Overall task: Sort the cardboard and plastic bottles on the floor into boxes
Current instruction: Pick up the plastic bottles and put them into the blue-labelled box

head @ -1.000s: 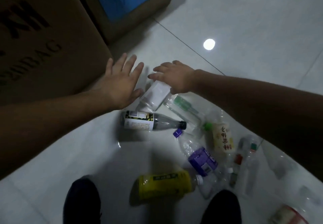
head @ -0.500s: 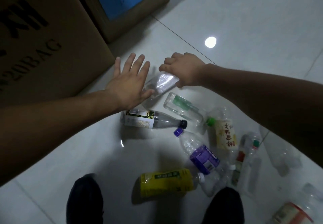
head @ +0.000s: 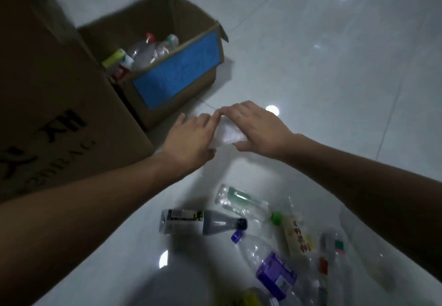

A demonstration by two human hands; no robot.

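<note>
White tile floor [head: 311, 66], bright glare spot [head: 272, 109]

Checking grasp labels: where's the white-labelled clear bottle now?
Head view, centre: the clear bottle is gripped by the right hand, with the left hand touching its left side, just right of the blue box.

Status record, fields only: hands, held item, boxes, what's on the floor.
held: clear bottle, between both hands
right hand: grips it from above
left hand: fingers flat against its side
blue-label box: open, several bottles inside
big box: at left, contents hidden
floor: dark bottle, purple-label bottle and others lying loose
</note>
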